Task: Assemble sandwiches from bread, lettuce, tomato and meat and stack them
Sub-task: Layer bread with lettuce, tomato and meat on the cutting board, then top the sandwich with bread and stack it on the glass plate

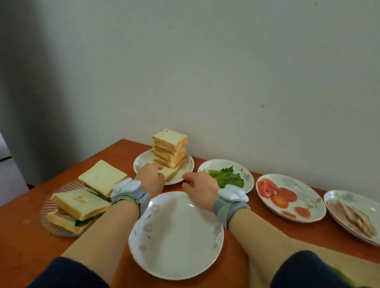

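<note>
A stack of bread slices [170, 147] stands on a white plate [188, 165] at the back of the table. One loose slice [172, 172] leans at the stack's foot. My left hand [150, 178] rests on that loose slice, fingers curled on its near edge. My right hand [199, 187] hovers by the bread plate's right rim, fingers apart and holding nothing. An empty white plate [175, 236] lies in front of me. Finished sandwiches [83, 198] are piled on a glass plate [46, 223] at the left.
To the right stand plates of lettuce [227, 177], tomato slices [278, 195] and meat slices [352, 216]. A pale cutting board [310, 253] lies at the near right. The wall runs close behind the plates. The table's left edge drops off past the sandwiches.
</note>
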`<move>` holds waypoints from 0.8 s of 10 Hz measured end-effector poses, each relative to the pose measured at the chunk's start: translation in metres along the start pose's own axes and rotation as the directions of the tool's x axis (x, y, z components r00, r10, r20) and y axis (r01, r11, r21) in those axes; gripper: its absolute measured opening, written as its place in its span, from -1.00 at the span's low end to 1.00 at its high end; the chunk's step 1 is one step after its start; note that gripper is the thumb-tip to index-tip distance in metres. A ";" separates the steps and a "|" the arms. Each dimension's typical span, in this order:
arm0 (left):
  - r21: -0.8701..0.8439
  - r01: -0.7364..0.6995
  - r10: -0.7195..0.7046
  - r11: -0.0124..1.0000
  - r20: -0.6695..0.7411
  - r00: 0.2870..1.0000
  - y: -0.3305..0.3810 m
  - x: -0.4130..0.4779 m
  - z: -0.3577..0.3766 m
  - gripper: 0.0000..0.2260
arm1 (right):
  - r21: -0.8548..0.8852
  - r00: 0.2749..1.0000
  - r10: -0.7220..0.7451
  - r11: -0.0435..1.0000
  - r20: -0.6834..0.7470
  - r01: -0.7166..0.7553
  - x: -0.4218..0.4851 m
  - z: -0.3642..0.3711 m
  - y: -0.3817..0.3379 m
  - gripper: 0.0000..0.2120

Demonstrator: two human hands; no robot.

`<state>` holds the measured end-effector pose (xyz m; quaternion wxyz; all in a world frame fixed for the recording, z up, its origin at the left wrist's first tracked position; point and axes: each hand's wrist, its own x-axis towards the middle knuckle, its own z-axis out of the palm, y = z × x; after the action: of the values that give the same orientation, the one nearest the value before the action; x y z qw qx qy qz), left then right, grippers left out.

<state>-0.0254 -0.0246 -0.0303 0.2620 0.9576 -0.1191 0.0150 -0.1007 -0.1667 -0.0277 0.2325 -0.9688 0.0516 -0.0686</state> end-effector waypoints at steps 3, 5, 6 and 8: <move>0.325 0.238 -0.260 0.915 0.026 0.965 0.010 0.061 0.019 -0.73 | -0.149 0.996 -0.017 0.988 0.091 0.030 0.044 0.044 -0.006 -0.68; 0.393 0.204 -0.230 0.897 0.018 0.973 0.013 0.066 0.010 -0.77 | -0.156 0.989 -0.035 0.986 0.146 0.058 0.047 0.044 -0.013 -0.68; 0.400 0.183 -0.211 0.898 0.029 0.977 0.015 0.063 0.003 -0.77 | -0.117 0.987 0.011 0.993 0.160 0.008 0.046 0.042 -0.016 -0.68; 0.152 0.177 -0.181 0.972 0.012 0.983 0.020 0.053 -0.023 -0.74 | 0.285 0.981 0.054 0.952 0.187 -0.107 0.023 0.003 -0.018 -0.76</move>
<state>0.0222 -0.0419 0.0042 0.1876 0.9816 -0.0344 -0.0119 -0.0762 -0.1524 -0.0201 0.3802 -0.9228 0.0595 0.0204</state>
